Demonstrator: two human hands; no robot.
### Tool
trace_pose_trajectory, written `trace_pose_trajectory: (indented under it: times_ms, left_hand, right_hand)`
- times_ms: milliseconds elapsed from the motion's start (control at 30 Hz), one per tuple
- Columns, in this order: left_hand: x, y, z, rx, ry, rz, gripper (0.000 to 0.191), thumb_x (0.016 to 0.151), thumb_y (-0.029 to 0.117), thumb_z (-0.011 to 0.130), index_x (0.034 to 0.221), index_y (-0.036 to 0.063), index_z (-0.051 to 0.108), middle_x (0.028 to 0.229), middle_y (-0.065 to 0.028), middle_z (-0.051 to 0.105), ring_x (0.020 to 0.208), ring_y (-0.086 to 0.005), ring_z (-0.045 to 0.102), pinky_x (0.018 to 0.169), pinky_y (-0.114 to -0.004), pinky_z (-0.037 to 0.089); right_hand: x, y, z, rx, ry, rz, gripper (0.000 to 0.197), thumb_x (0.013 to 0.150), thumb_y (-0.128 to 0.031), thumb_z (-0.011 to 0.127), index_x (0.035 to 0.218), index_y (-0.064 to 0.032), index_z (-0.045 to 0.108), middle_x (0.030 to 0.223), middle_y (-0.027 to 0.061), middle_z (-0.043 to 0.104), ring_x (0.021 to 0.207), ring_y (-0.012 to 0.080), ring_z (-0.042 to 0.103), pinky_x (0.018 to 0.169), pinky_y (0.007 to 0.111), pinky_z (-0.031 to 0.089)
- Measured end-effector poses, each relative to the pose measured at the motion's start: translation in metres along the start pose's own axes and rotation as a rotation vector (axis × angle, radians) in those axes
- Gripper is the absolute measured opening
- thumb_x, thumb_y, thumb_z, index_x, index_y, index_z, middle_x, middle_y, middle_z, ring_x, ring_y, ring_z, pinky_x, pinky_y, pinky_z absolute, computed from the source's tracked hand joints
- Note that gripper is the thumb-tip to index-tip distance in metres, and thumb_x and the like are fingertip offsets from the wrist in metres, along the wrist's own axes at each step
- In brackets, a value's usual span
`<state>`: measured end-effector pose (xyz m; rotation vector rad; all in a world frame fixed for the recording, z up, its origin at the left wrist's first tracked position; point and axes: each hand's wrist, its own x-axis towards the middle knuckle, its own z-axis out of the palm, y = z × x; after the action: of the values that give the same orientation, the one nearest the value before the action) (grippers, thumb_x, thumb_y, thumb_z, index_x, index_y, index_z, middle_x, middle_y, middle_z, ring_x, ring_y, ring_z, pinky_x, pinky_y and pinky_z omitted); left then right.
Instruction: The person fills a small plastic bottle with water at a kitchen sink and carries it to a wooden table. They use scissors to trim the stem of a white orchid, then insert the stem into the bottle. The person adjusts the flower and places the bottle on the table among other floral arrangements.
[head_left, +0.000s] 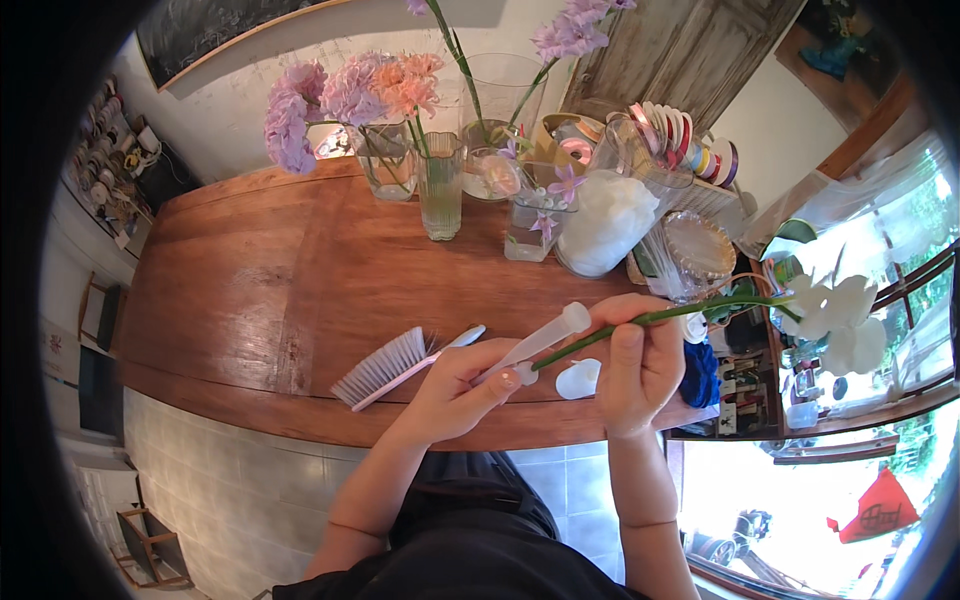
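Note:
My left hand (469, 390) holds a translucent plastic tube (541, 339) and, between thumb and fingers, a small pale cap (527, 373). The lower end of a green flower stem (705, 305) meets this cap; whether it passes through cannot be told. My right hand (641, 360) pinches the stem, which runs out to the right and bears white blossoms (836, 315), perhaps an orchid. Behind the hands, a white petal-like piece (577, 379) lies on the wooden table (225, 300). A brush with grey bristles (382, 367) rests left of my left hand.
Along the table's back stand glass vases (440, 195) with purple and orange flowers (409, 82). A clear container of white cotton-like filling (606, 217) stands nearer. Ribbon spools (675, 142) fill the back right; blue material (699, 379) lies right of my right hand.

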<state>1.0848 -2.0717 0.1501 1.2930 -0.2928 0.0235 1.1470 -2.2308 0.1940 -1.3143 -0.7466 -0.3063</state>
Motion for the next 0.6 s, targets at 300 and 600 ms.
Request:
trace_pose_trajectory:
  times_ms: [300, 600]
  left_hand:
    - [0.000, -0.011, -0.003, -0.029, 0.030, -0.041, 0.020, 0.087, 0.015, 0.054, 0.100, 0.0006, 0.057, 0.081, 0.0015, 0.053, 0.073, -0.0046, 0.044, 0.064, -0.019, 0.036]
    - [0.005, -0.017, -0.002, 0.109, 0.013, -0.055, 0.019, 0.088, 0.018, 0.052, 0.098, 0.0026, 0.056, 0.075, 0.0028, 0.048, 0.068, -0.0040, 0.040, 0.060, -0.019, 0.033]
  right_hand:
    - [-0.010, -0.009, -0.011, -0.044, -0.190, 0.313, 0.007, 0.079, 0.006, 0.054, 0.085, 0.0050, 0.055, 0.083, 0.0097, 0.056, 0.068, 0.0124, 0.057, 0.061, 0.022, 0.046]
    - [-0.008, -0.004, -0.016, 0.025, -0.228, 0.392, 0.005, 0.083, 0.003, 0.052, 0.087, 0.0054, 0.055, 0.078, 0.0089, 0.058, 0.067, 0.0117, 0.058, 0.060, 0.022, 0.048]
